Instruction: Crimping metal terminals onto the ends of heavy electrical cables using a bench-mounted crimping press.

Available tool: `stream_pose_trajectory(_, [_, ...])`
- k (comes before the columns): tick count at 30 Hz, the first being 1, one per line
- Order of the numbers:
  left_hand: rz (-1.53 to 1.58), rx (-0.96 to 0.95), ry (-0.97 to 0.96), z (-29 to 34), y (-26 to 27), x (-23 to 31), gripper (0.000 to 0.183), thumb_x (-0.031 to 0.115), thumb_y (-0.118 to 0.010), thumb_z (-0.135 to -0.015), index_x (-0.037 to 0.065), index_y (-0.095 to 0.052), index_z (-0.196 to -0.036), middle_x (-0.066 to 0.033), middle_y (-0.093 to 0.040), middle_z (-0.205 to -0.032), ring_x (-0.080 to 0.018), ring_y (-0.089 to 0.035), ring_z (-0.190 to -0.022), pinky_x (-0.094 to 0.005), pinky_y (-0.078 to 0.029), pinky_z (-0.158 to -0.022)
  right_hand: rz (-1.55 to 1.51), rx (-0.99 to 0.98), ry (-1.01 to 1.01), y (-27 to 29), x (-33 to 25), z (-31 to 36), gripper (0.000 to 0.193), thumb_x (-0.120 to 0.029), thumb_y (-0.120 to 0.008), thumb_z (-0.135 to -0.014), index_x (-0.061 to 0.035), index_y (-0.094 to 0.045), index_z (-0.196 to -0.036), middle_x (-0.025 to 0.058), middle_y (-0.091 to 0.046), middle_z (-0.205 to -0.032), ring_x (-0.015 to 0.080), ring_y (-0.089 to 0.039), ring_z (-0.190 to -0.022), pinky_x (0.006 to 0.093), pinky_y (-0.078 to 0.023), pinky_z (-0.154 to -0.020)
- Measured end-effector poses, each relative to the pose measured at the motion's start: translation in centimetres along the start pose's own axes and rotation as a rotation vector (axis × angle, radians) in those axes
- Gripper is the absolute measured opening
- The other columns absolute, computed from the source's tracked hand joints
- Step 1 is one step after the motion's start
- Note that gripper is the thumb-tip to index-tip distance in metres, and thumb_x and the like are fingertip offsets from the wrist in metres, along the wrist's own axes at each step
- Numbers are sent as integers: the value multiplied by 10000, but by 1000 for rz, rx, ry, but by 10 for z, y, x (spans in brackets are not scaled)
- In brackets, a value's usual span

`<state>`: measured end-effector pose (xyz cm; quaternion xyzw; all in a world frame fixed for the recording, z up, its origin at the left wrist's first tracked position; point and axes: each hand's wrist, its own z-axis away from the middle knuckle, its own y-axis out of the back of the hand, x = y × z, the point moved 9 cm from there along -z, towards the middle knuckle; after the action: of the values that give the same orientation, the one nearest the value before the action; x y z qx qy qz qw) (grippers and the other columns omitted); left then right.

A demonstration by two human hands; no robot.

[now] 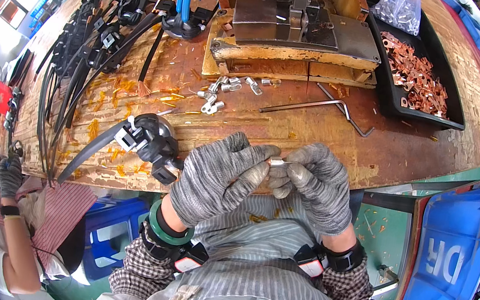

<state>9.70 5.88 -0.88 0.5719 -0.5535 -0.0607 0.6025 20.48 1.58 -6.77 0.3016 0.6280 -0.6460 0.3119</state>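
Note:
My left hand [220, 178] and my right hand [319, 187], both in grey knit gloves, meet above the table's near edge. Pinched between their fingertips is a small silver cable lug [277, 163]. A hint of copper shows at its left end, but the left fingers hide what that is. Beside my left hand lies a black clamp-like fitting [156, 143] with a white clip and a thick dark cable [89, 151] curving away leftward. Several loose silver lugs [212, 105] are scattered on the wooden table [255, 130], beyond my hands.
A press [293, 30] on a worn yellow base stands at the back. To its right sits a black tray [455, 118] with copper lugs [415, 77] and a plastic bag [400, 12]. Hex keys [316, 107] lie in front. Black cable assemblies [104, 37] crowd the left; a co-worker's gloved hand [10, 176] shows beyond. A blue bin [448, 264] stands right.

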Motion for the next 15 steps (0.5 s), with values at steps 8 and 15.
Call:
stream_pose_trajectory(8, [-8,43,-30,2,-2,0,281,135,-539,-797,57,-580,-1065,-116,-509,-722,-271,-530,-617,-343,-418,-552,400,15,64,2,-15,-2,175,-84,-595,-809,-7,-543,-957,78,-617,-852,134,-612,-761,275,-518,-661])
stream_pose_trajectory(15, [257,57,118,9,-4,-10,452,51,-603,-713,34,-501,-1153,-127,-578,-831,-242,-586,-699,-323,-476,-635,719,158,208,-5,-21,-3,172,-191,-604,-805,-55,-586,-911,46,-608,-769,99,-580,-669,249,-460,-596])
